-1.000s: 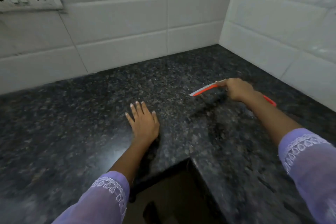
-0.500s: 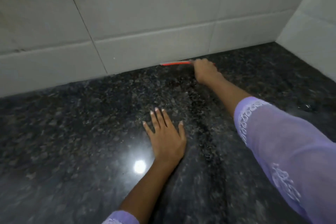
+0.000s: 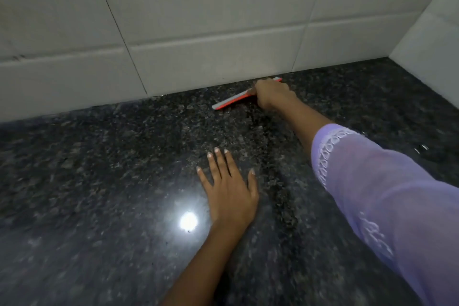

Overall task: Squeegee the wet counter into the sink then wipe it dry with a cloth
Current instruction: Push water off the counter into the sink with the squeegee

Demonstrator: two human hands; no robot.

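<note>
The counter (image 3: 87, 181) lies open to the left and front. The tiled wall (image 3: 198, 32) closes the back and a side wall (image 3: 434, 32) the right. The squeegee (image 3: 233, 100), gripped by the right hand (image 3: 272, 93), sits just beside the back wall; the left hand (image 3: 229, 189) lies flat mid-counter.

Bare forearms here, light nails on the left hand (image 3: 229, 191), and a sheer lilac sleeve (image 3: 387, 196) with white lace-trimmed cuff.

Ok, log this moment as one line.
stage: squeegeeing | right hand: grips squeegee near wall | left hand: flat on counter
</note>
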